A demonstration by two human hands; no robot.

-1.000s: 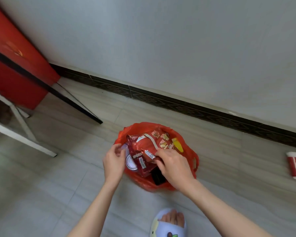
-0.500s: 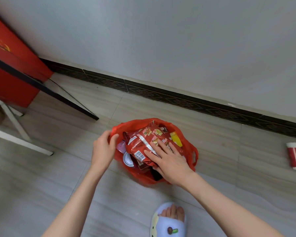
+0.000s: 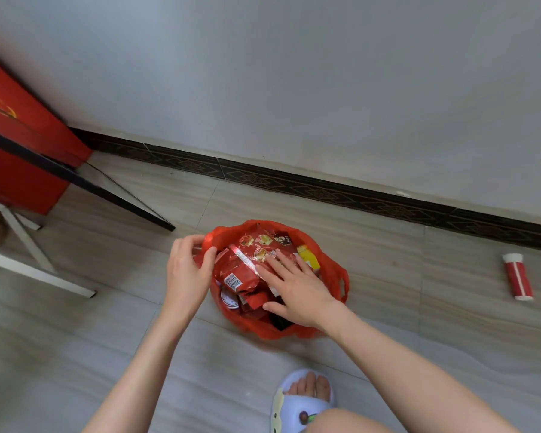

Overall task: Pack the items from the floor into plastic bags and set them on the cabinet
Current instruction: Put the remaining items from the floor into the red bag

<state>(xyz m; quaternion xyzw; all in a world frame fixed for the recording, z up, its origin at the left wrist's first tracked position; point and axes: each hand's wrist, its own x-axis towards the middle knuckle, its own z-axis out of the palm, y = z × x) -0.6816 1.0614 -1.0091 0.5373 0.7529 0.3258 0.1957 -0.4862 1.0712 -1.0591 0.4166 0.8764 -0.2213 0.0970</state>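
The bag (image 3: 331, 276), one red plastic one, is sitting on the floor (image 3: 388, 276) just beyond a slippered foot (image 3: 305, 398), and it is bulging with packed items. The right hand (image 3: 294, 292) is lying flat on top, fingers spread and straight, pressing a red snack packet (image 3: 241, 270) down into the opening. The left hand (image 3: 186, 270) is pinching the bag's near-left rim, holding the mouth open. Beneath the packet one round tin (image 3: 228, 300) and one yellow box (image 3: 308, 256) are showing; other wrappers are crowding there, too jumbled to count.

The step in hand appears to be settling the load inside the bag. One item is lying unpacked: a red tube (image 3: 517, 278) with white ends, well apart to the right, near the dark skirting (image 3: 325, 185). The next move is probably calling for a reach to that tube, or for gathering both handles so the bag lifts without spilling.

Farther left, one red cabinet (image 3: 19, 142) is standing against the wall, beside a white frame (image 3: 28, 245).
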